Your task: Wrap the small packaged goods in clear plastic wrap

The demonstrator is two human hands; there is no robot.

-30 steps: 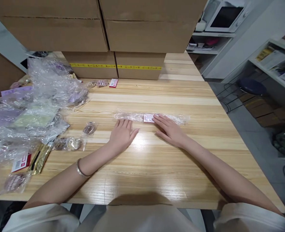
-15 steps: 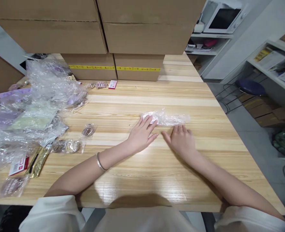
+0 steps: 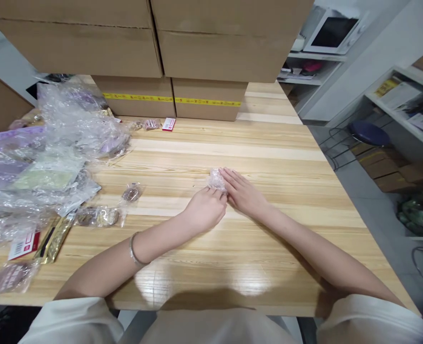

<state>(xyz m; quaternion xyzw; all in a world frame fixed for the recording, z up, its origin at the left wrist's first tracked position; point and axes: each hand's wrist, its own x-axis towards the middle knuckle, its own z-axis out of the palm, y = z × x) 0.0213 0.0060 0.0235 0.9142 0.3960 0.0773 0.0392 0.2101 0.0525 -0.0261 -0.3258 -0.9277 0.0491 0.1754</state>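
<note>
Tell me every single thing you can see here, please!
Folded plastic wrap: one, clear, table middle, between both hands.
Table: one, light wood.
Cardboard boxes: at least four, brown, stacked at the table's far edge.
Plastic bag pile: many, clear and purple, table's left.
Small wrapped packets: several, brownish, left of the hands.
Red-and-white card: one, by the boxes.
Microwave: one, white, shelf at top right.
Stool: one, dark blue, on the floor, right.
Left hand: bracelet on wrist, pinching the wrap.
Right hand: flat, touching the wrap.
</note>
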